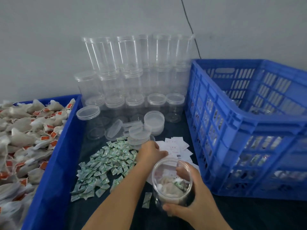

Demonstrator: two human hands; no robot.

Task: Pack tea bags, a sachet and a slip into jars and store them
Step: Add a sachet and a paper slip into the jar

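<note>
My right hand [192, 196] grips a clear open jar [172, 181] near the table's front; the jar holds tea bags, a green sachet and a white slip. My left hand [151, 152] reaches past the jar's far rim to the pile of white slips [177, 146], fingers down on them; whether it pinches one I cannot tell. A heap of green sachets [106, 165] lies left of the jar. Loose clear lids [153, 119] sit behind the slips. Tea bags with red tags [25, 138] fill the blue tray [54, 163] at the left.
Empty clear jars [132, 72] are stacked in tiers against the grey wall at the back. A large blue slatted crate [249, 130] stands at the right, with filled jars dimly seen inside. One stray sachet [147, 200] lies just left of the held jar.
</note>
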